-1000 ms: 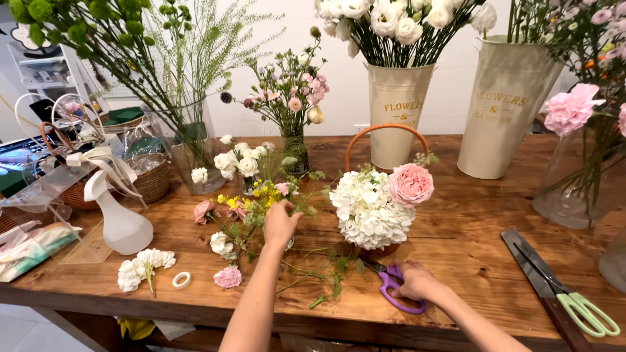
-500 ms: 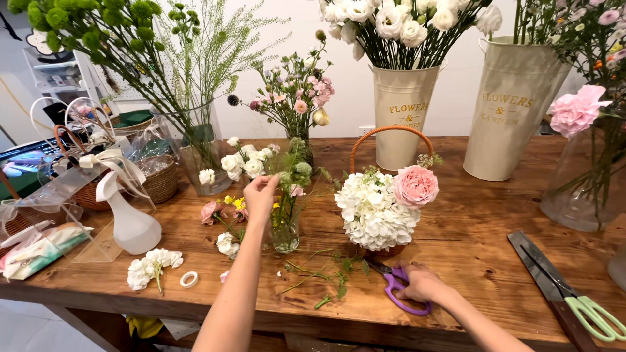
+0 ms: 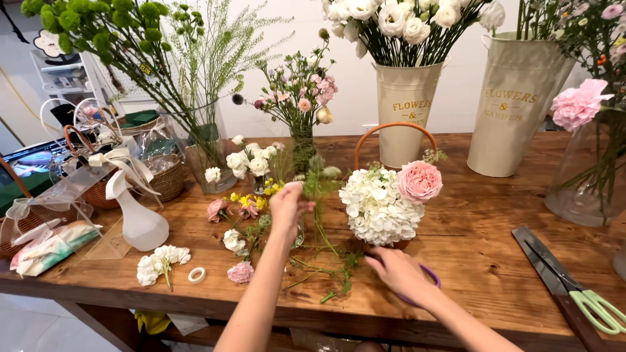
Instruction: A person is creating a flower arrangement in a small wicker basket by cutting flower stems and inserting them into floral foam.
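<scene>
Green stem: a thin sprig (image 3: 318,195) with pale buds at the top, held upright above the wooden table (image 3: 482,228), just left of the flower basket.
Left hand (image 3: 287,207): raised, fingers pinched closed around the stem near its top.
Right hand (image 3: 398,270): low on the table, fingers curled over the purple scissors (image 3: 427,287) (only part of a handle loop shows, so the exact hold is unclear).
Flower basket (image 3: 381,202): white hydrangea and one pink rose under an orange hoop handle, just beyond the right hand.
Cuttings (image 3: 326,274): green bits scattered between the two hands.
Spray bottle (image 3: 140,218): white, standing well left of the left hand.
Tape roll (image 3: 196,275): small, white, beside loose white blossoms.
Green shears (image 3: 587,300): lying at the right edge of the table.
</scene>
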